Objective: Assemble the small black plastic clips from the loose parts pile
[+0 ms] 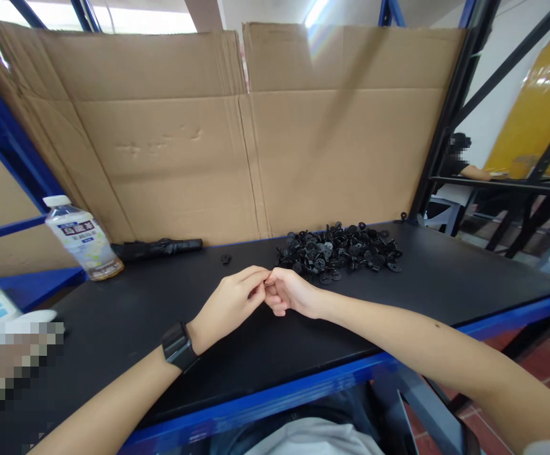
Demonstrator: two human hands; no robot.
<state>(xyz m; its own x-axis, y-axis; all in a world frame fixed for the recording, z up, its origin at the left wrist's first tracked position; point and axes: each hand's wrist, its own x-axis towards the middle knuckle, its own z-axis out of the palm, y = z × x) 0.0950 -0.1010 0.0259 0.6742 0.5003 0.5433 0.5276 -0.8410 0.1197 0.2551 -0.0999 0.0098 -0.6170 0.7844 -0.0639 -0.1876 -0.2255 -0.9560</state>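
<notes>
My left hand (230, 303) and my right hand (287, 292) meet fingertip to fingertip above the black tabletop (128, 328). Both are pinched together, and whatever sits between the fingers is too small to make out. A black watch (179, 346) is on my left wrist. Just beyond my right hand lies a heap of small black plastic parts (339, 251). One loose black part (226, 258) lies apart, behind my left hand.
A drink bottle (84, 239) leans at the left, with a folded black umbrella (158, 248) beside it against a cardboard backing (237, 133). The table has a blue front edge (279, 395). Another person (462, 165) sits at the far right behind dark shelving.
</notes>
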